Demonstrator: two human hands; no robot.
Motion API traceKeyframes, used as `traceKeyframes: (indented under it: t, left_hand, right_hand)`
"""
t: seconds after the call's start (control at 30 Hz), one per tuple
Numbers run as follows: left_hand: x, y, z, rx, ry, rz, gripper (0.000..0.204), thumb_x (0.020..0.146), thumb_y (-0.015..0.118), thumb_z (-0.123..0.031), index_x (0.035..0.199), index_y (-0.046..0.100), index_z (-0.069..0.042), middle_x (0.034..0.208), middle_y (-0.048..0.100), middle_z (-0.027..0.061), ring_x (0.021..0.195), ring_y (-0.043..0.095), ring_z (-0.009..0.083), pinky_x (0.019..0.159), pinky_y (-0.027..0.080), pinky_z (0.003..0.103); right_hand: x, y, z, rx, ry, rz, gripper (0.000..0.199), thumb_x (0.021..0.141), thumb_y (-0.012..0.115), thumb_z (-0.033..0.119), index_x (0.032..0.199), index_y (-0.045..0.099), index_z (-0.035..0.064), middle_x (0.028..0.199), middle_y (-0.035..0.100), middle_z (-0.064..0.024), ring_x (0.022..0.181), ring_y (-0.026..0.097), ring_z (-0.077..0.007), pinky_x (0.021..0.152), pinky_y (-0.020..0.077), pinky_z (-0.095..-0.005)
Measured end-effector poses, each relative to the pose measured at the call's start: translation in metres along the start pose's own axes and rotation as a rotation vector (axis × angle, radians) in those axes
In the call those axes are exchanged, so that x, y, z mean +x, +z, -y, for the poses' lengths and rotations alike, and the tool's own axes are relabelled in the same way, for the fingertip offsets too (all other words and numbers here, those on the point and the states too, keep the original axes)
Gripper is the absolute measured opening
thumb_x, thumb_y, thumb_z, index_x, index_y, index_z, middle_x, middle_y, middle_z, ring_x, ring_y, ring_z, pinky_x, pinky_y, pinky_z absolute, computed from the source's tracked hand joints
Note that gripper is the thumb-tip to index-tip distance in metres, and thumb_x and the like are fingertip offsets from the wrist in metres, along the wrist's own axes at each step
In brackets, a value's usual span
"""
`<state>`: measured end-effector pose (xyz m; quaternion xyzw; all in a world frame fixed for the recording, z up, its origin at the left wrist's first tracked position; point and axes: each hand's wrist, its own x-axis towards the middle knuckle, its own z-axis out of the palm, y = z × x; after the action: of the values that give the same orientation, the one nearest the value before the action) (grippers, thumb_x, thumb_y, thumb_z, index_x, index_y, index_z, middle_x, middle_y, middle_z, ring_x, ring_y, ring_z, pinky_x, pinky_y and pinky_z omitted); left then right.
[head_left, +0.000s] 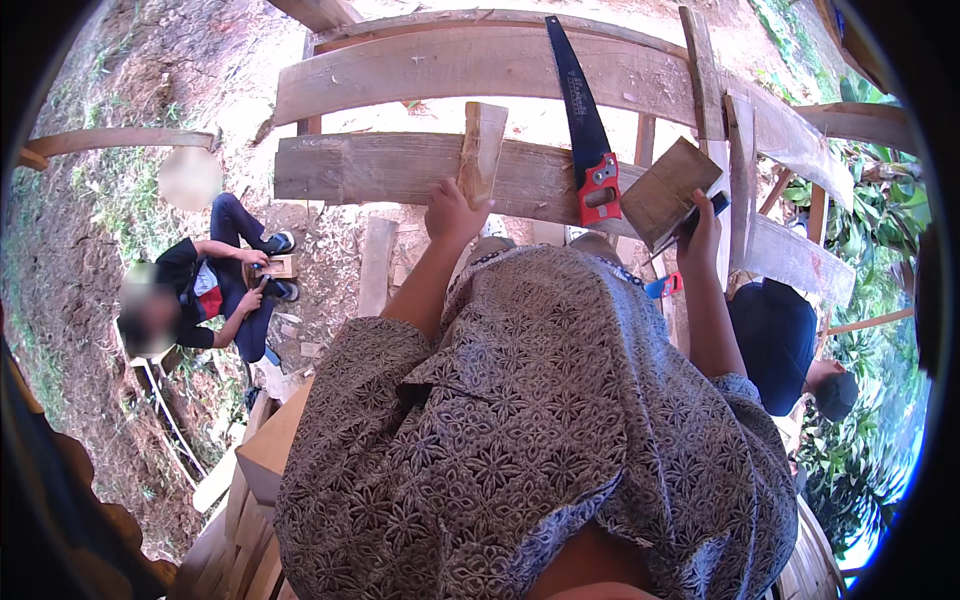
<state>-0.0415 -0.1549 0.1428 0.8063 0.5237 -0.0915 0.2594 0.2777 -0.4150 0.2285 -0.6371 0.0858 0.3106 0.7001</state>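
Note:
My left hand (455,214) is closed around the lower end of a short pale wood block (484,148), which stands out over the plank bench. On the right, my right hand (702,232) grips a flat rectangular wooden piece (670,192). A dark object (716,206) shows by its fingers; its kind is unclear. Between the hands a handsaw (577,110) with a dark blade and red handle lies across the planks, blade pointing away. Below the right-hand piece, a smaller tool with a red and blue handle (664,286) is partly hidden.
Long planks (370,168) form the bench ahead, with gaps between them and upright posts (703,75) at right. A seated person (205,285) works on a small wooden piece at left. Another person (775,345) bends at right. A wooden box (275,450) stands lower left.

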Motion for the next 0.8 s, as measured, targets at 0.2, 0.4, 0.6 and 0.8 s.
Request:
traceKeyframes:
  t: [0.2, 0.4, 0.6, 0.8]
  left_hand:
    - [-0.008, 0.006, 0.011, 0.063, 0.356, -0.091, 0.103, 0.076, 0.079, -0.066, 0.146, 0.032, -0.007, 0.143, 0.045, 0.0244, 0.129, 0.050, 0.0425, 0.098, 0.040, 0.061]
    - [0.064, -0.060, 0.001, 0.381, 0.768, -0.177, 0.113, 0.065, 0.091, -0.056, 0.156, 0.035, -0.020, 0.164, 0.026, 0.0203, 0.148, 0.032, 0.0382, 0.113, 0.033, 0.060]
    - [0.117, -0.075, -0.013, 0.650, 1.137, 0.026, 0.090, 0.067, 0.091, -0.051, 0.145, 0.056, -0.022, 0.153, 0.046, 0.0134, 0.142, 0.040, 0.0335, 0.120, 0.025, 0.064]
    - [0.065, -0.075, -0.014, 0.537, 0.696, -0.012, 0.076, 0.079, 0.077, -0.061, 0.137, 0.062, -0.014, 0.141, 0.055, 0.0168, 0.134, 0.048, 0.0319, 0.120, 0.027, 0.060]
  right_hand:
    - [-0.057, 0.015, -0.010, 0.099, -0.029, -0.128, 0.038, 0.093, 0.073, 0.029, 0.119, 0.059, 0.0048, 0.106, 0.068, -0.0068, 0.093, 0.069, -0.0208, 0.078, 0.0567, -0.0340]
    - [-0.091, 0.017, -0.019, 0.128, -0.093, -0.205, 0.041, 0.092, 0.072, 0.025, 0.124, 0.058, 0.0032, 0.110, 0.063, -0.0063, 0.102, 0.065, -0.0196, 0.086, 0.0537, -0.0348]
    - [-0.123, 0.033, -0.015, 0.196, -0.168, -0.244, 0.040, 0.092, 0.072, 0.024, 0.122, 0.059, 0.0028, 0.109, 0.063, -0.0061, 0.100, 0.066, -0.0183, 0.084, 0.0533, -0.0328]
    - [-0.132, 0.032, -0.019, 0.193, -0.183, -0.289, 0.039, 0.092, 0.072, 0.025, 0.121, 0.059, 0.0026, 0.107, 0.063, -0.0060, 0.097, 0.065, -0.0166, 0.079, 0.0539, -0.0311]
